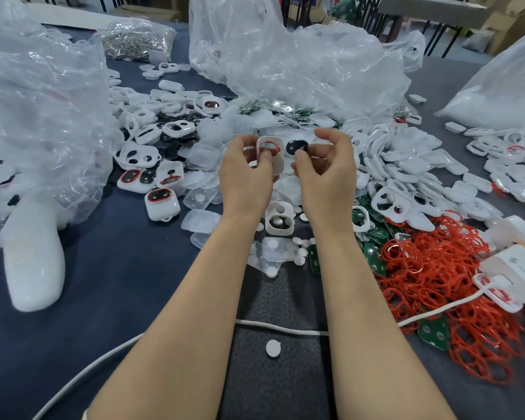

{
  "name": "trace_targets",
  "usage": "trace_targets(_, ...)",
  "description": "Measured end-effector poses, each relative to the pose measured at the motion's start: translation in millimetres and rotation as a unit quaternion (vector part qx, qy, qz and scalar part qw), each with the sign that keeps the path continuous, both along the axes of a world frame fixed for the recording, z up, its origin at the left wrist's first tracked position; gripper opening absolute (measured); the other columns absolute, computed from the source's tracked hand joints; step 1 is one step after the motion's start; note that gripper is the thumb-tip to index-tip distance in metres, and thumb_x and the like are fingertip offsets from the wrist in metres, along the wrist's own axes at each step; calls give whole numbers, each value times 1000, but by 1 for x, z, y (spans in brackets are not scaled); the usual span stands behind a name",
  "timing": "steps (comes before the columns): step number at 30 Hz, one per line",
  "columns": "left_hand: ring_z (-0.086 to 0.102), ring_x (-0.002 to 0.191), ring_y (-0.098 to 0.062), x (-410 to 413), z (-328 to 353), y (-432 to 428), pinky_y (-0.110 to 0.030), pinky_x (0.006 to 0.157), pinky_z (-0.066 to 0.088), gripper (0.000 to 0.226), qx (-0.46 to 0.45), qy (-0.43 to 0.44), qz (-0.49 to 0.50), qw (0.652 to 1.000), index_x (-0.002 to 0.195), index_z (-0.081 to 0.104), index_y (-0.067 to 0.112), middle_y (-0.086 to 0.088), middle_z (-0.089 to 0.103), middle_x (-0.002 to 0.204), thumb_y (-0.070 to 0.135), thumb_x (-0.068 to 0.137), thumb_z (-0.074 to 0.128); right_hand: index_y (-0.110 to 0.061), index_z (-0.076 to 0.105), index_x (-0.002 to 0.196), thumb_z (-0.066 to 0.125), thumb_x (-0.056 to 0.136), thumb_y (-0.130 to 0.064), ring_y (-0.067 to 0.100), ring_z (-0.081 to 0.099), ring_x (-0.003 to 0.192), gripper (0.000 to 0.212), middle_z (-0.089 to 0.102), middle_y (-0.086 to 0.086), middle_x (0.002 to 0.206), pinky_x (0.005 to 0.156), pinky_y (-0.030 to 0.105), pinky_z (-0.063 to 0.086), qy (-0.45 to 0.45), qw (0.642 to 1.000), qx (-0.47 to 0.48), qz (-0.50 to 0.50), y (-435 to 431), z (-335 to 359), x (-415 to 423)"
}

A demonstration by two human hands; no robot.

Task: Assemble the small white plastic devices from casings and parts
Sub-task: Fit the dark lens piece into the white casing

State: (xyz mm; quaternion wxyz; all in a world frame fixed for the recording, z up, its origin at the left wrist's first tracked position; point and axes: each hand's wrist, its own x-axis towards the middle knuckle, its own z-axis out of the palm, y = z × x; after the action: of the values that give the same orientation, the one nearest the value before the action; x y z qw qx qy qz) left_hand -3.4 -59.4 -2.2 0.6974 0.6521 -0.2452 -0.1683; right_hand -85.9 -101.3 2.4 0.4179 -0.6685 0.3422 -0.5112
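Left hand [246, 171] is gripping a white casing [279, 162], fingers curling behind it and the thumb pressing on its face, where a red ring [269, 144] is sitting in the upper opening. Right hand [326, 168] is pinching a black disc [297, 147] between thumb and forefinger, just beside the casing's right edge; from my feed I cannot tell whether disc and casing are touching. I am seeing both hands hovering above the dark table [119, 283], over a spread of loose parts. Directly below them an open shell [279, 221] is lying face up with white round pieces inside. To the right a heap of red rings [437, 268] is sprawling beside green circuit boards [373, 259], with a pile of empty white frames [406, 165] behind. On the left, finished units [161, 204] are sitting near a crumpled clear bag [43, 116]. A white cable [285, 327] is running across the table near me, and a single white button [273, 348] is lying just beyond it, between my forearms
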Motion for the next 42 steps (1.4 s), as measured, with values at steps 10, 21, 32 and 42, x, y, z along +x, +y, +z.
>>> trace_targets(10, 62, 105, -22, -2, 1, 1, -37, 78, 59, 12, -7, -15, -7, 1000, 103, 53, 17, -10, 63, 111, 10, 94, 57, -13, 63, 101, 62, 89, -8, 8, 63, 79, 13, 63, -8, 84, 80, 30, 55, 6, 1000, -10, -14, 1, 0, 3)
trace_targets(21, 63, 103, -22, -4, 2, 2, -41, 84, 57, 14, -4, -15, -10, 1000, 101, 53, 19, -9, 64, 110, 8, 93, 56, -13, 55, 93, 63, 87, -5, 14, 62, 76, 13, 63, 4, 85, 79, 35, 55, -16, 1000, 24, -6, 1, 0, 4)
trace_targets(32, 64, 103, -24, -4, 4, 2, -45, 88, 54, 12, 7, -15, -14, 1000, 100, 53, 20, -9, 65, 109, 12, 93, 59, -16, 55, 91, 63, 87, -5, 14, 62, 77, 14, 64, 6, 84, 80, 36, 55, -25, 998, 49, -6, 1, -1, 4)
trace_targets(42, 64, 102, -25, -4, 4, 2, -45, 89, 54, 13, 12, -9, -25, 1000, 100, 53, 19, -11, 65, 108, 9, 92, 58, -18, 55, 84, 64, 88, -7, 11, 58, 71, 15, 60, 1, 78, 72, 33, 52, -79, 990, 109, 35, -1, 2, 0)
